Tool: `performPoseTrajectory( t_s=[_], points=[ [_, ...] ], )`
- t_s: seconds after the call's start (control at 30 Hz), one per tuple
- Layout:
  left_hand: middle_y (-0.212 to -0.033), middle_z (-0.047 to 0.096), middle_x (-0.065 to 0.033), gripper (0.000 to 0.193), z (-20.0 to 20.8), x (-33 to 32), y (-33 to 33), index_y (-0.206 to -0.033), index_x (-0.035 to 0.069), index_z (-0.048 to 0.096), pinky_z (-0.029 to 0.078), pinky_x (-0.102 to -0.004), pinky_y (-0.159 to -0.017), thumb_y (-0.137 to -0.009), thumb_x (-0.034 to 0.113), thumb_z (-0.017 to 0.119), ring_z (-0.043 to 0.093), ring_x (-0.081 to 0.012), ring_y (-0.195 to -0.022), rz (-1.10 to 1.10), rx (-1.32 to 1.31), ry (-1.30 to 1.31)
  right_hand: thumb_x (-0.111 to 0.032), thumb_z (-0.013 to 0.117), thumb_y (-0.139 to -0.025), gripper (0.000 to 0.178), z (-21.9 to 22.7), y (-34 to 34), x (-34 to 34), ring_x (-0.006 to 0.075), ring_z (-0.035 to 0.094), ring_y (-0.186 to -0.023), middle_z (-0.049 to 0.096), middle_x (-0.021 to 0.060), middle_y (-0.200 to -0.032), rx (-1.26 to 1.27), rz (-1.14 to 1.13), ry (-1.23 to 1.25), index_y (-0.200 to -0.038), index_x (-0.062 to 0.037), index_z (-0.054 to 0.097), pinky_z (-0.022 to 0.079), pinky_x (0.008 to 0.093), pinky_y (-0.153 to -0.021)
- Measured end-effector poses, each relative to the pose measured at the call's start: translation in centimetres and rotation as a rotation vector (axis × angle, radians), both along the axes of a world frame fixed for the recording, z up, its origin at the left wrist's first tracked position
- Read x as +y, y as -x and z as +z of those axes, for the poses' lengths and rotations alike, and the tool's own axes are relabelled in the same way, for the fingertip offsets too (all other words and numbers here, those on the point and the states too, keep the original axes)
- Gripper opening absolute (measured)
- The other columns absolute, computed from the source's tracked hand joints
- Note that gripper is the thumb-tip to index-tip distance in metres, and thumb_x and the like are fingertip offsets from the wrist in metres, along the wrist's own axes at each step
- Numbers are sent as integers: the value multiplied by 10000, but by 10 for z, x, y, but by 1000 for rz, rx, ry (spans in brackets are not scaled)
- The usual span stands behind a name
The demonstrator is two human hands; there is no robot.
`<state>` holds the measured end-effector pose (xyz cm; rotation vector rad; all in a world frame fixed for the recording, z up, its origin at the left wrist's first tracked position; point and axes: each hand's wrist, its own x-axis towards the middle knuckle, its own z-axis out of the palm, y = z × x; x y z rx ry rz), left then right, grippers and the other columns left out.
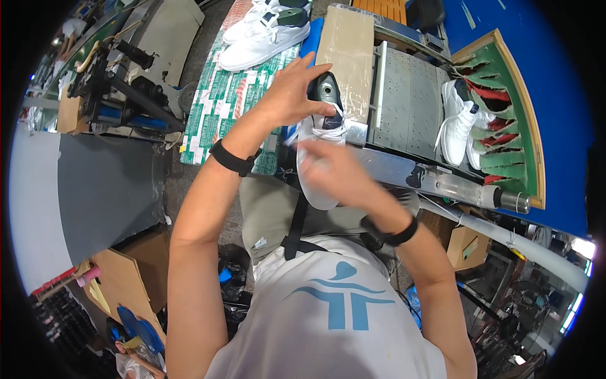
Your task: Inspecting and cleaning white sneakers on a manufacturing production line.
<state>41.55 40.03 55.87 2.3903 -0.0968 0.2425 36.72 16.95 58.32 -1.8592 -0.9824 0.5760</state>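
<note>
A white lace-up sneaker (319, 197) with a dark collar and lining points its toe toward me, near the front edge of the work area. My left hand (291, 95) grips it at the opening from the left, with the thumb across the tongue and the other fingers stretched toward the heel. White laces (329, 134) lie across the shoe's upper, just below that thumb. Over the laced front is my right hand (334, 172), its fingers smeared by motion. Whether it holds a lace cannot be made out.
More white sneakers (268, 39) stand on a green-and-white taped surface (218, 126) at far left. At right, other sneakers (456, 126) sit before a wood-framed opening with green and red strips (505, 139). A metal conveyor (407, 107) and brown board (346, 60) lie ahead.
</note>
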Motion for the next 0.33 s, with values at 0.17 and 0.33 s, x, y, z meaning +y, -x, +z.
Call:
performPoseTrajectory(
  t_s=[0.17,0.33],
  points=[
    [-1749,400,-325,990,0,9,7,-1651,153,567,367,-501,-1322,-808,457,989,373,-467,-1643,-27,126,100,-222,806,-847,712,8,51,-10,330,752,-987,759,173,-1085,132,210,-61,-1499,20,649,595,440,-927],
    [-1854,268,-176,1039,11,-4,12,-1725,160,459,311,-495,-1356,-878,515,945,322,-424,-1679,-135,271,364,-170,720,-801,840,6,-17,-66,349,692,-1015,693,172,-1117,-206,-186,-66,-1607,-1,557,562,446,-951]
  ],
)
